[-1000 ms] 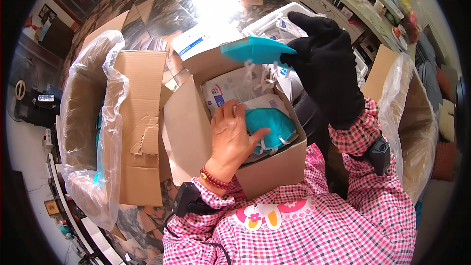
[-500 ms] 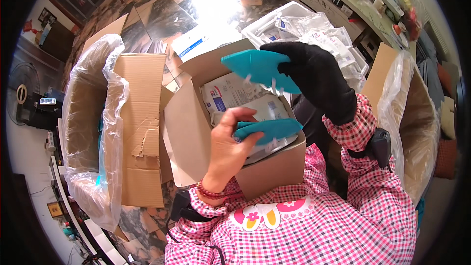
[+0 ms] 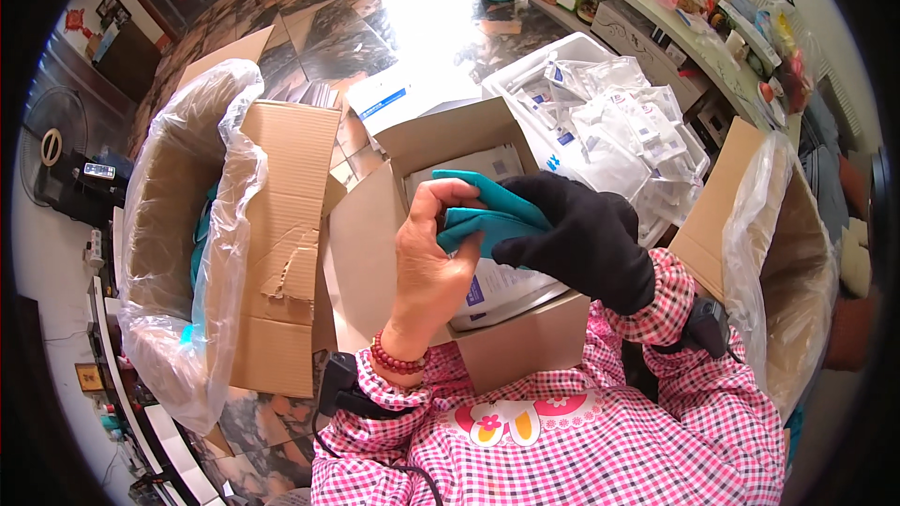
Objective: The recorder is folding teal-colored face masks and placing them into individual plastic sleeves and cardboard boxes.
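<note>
Over the open cardboard box (image 3: 525, 347) my two hands meet around teal flat-folded face masks (image 3: 497, 221). My bare left hand (image 3: 433, 239) has its fingers and thumb closed on the masks' left end. My right hand (image 3: 586, 239), in a black glove, grips their right end from above and below. The masks lie close together with their edges slightly fanned; their exact number is hidden by my fingers. Under the hands, flat white printed packets (image 3: 511, 290) fill the box, partly covered by my hands.
A plastic-lined carton (image 3: 281, 253) stands at the left, with teal pieces inside. Another lined carton (image 3: 797, 262) is at the right. Behind my right hand, a white bin (image 3: 511, 84) holds several packets. A cluttered shelf (image 3: 647, 5) runs along the far right.
My gloved right hand has come down and left, bringing its mask against the ones in my left hand. My left hand has risen slightly. The head view has shifted a little.
</note>
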### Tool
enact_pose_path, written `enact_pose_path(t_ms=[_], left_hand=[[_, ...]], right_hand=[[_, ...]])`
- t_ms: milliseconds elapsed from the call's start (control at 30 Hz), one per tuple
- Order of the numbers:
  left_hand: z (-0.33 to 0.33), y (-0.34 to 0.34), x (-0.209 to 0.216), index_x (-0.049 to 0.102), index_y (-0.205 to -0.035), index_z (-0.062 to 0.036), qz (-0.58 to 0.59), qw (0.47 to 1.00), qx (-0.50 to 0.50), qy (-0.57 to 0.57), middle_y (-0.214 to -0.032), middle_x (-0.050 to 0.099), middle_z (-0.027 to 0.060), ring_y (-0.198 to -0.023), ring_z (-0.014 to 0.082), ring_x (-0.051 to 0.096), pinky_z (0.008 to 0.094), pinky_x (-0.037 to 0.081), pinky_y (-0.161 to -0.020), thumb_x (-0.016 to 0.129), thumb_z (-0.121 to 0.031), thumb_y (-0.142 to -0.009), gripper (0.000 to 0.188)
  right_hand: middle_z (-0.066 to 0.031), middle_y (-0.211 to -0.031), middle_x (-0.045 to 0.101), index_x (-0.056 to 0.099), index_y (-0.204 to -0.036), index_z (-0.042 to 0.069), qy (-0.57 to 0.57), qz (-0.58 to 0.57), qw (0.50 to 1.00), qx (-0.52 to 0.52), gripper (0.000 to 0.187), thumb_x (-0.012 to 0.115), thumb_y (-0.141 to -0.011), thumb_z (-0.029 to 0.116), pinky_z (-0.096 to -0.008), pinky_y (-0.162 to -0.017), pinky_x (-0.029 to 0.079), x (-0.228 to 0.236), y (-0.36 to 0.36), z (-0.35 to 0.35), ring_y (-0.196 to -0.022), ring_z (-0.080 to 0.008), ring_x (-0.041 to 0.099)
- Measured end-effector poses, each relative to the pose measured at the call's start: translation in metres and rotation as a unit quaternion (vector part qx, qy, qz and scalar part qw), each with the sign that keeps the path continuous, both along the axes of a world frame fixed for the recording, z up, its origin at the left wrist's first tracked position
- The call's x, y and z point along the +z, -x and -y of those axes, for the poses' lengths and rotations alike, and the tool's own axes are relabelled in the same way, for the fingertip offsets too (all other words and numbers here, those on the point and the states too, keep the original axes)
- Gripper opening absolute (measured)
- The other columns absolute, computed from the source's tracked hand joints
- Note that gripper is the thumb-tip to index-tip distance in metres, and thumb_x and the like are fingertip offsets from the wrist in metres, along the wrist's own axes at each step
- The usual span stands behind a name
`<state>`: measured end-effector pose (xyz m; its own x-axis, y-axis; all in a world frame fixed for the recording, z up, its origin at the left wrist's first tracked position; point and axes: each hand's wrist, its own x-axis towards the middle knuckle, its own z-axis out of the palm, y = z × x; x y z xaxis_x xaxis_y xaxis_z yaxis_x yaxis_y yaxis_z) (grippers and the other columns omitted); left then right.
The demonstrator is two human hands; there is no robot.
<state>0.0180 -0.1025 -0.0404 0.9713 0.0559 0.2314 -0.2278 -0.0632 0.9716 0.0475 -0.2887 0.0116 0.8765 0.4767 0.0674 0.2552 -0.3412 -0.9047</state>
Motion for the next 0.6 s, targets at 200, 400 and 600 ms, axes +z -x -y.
enact_pose_path(t_ms=[200, 400, 600], left_hand=[[0.001, 0.003, 0.011, 0.055, -0.116, -0.0017, -0.033, 0.999, -0.012, -0.013, -0.097, 0.067, 0.0094, -0.088, 0.0156, 0.066, 0.0277, 0.054, -0.079, 0.073, 0.005, -0.077, 0.044], [-0.009, 0.006, -0.016, 0.043, -0.140, 0.0027, -0.009, 0.987, -0.077, -0.141, -0.107, 0.065, 0.0102, -0.099, 0.0181, 0.064, 0.0318, 0.054, -0.086, 0.072, 0.001, -0.081, 0.066], [-0.010, 0.011, -0.014, 0.030, -0.150, -0.0006, -0.029, 0.980, -0.157, -0.121, -0.119, 0.058, 0.0119, -0.096, 0.0191, 0.063, 0.0321, 0.054, -0.084, 0.067, 0.004, -0.084, 0.076]], right_hand=[[-0.0162, -0.099, 0.070, 0.066, -0.117, 0.003, 0.043, 0.031, 0.999, -0.004, 0.033, 0.073, -0.087, 0.016, -0.0341, -0.078, 0.055, -0.020, -0.009, 0.013, -0.088, -0.0207, 0.069], [-0.0061, -0.103, 0.067, 0.061, -0.124, 0.001, -0.076, -0.145, 0.984, -0.074, 0.035, 0.068, -0.092, 0.014, -0.0293, -0.081, 0.052, -0.010, -0.022, 0.011, -0.090, -0.0128, 0.063], [-0.0054, -0.106, 0.067, 0.060, -0.127, 0.000, -0.112, -0.266, 0.955, -0.064, 0.038, 0.066, -0.096, 0.021, -0.0298, -0.085, 0.052, -0.028, -0.034, 0.020, -0.094, -0.0129, 0.063]])
